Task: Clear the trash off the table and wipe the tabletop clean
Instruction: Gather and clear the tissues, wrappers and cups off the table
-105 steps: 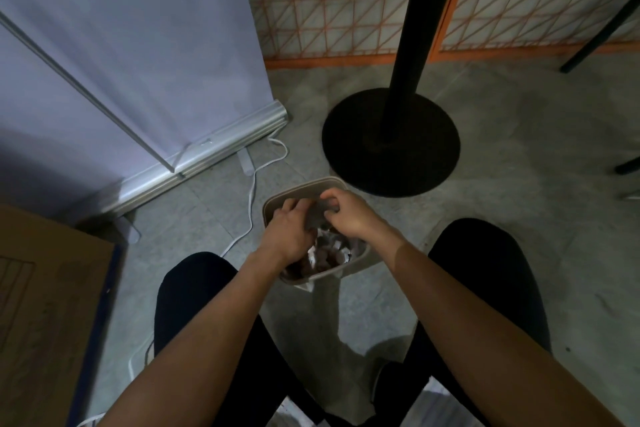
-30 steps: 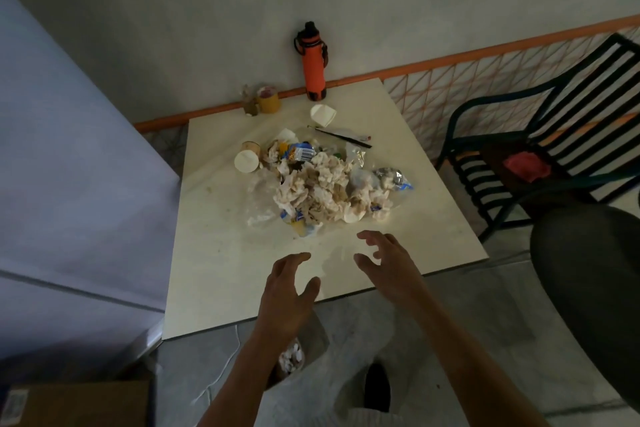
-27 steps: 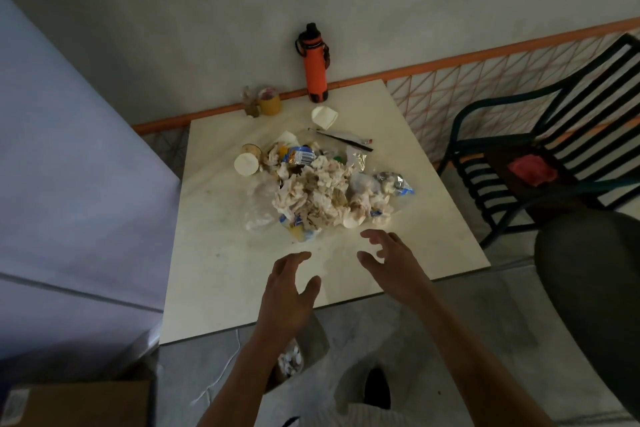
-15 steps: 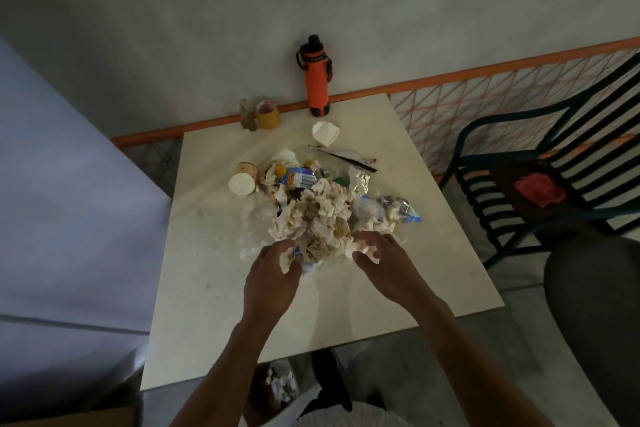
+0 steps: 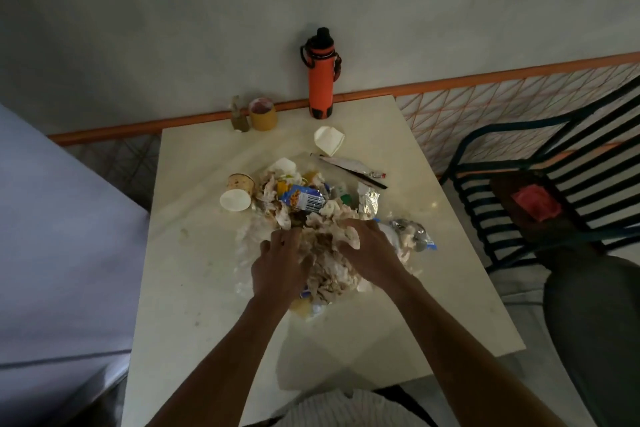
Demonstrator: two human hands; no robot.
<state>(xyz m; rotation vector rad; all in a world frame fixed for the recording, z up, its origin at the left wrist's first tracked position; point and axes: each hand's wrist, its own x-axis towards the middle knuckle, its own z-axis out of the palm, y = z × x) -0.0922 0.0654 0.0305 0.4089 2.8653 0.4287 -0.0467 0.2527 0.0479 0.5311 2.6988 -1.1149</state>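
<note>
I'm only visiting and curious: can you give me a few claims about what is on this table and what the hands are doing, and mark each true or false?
1. Both hands are in the tissue pile. True: the left hand and right hand grip it from either side.
2. The orange bottle lies on its side. False: it stands upright at the table's far edge.
3. A paper cup lies tipped over left of the pile. True.
4. The red cloth is on the table. False: it lies on the chair seat to the right.
5. The blue wrapper is held in the fingers. False: it lies on the pile beyond both hands.
</note>
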